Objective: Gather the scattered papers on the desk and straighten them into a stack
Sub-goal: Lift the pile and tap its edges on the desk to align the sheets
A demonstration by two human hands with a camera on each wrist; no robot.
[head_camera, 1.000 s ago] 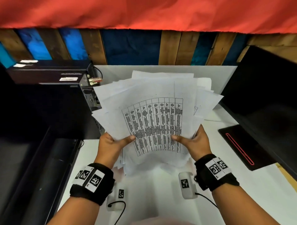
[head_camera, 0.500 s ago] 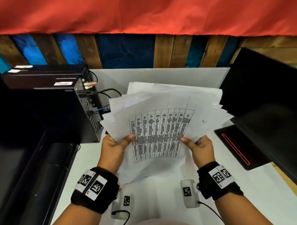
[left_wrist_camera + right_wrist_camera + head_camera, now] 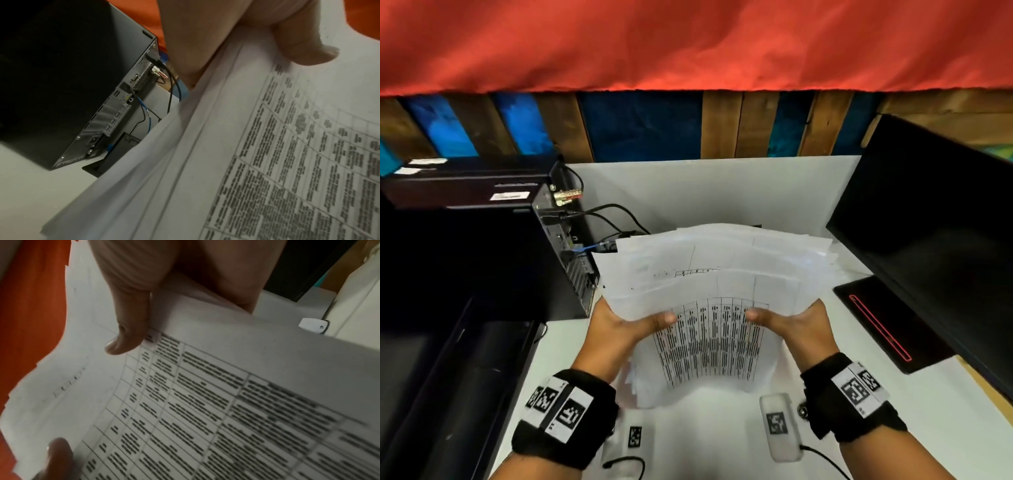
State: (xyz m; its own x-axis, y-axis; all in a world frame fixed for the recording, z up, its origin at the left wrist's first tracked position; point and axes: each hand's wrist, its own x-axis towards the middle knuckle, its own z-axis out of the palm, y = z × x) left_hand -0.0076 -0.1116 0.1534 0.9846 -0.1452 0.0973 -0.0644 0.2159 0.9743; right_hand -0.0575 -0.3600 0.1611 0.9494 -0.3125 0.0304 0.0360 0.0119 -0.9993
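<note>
A loose bundle of white papers [image 3: 709,274] is held above the white desk [image 3: 722,192], tilted away from me, its sheets fanned and uneven. The top sheet carries a printed table [image 3: 709,342]. My left hand [image 3: 619,329] grips the bundle's left side, thumb on top [image 3: 304,48], fingers hidden beneath. My right hand [image 3: 791,325] grips the right side the same way, thumb on the table print [image 3: 127,331]. In the wrist views the papers [image 3: 246,162] [image 3: 205,402] fill most of the picture.
A black computer tower [image 3: 482,246] with cables [image 3: 616,212] stands at the left. A black monitor [image 3: 928,246] and its base with a red line [image 3: 887,329] sit at the right. A wooden wall and red cloth [image 3: 688,44] lie beyond the desk.
Both hands have lowered the bundle and tipped it from near upright to lying more flat toward the desk. Hands have drawn closer together on it.
</note>
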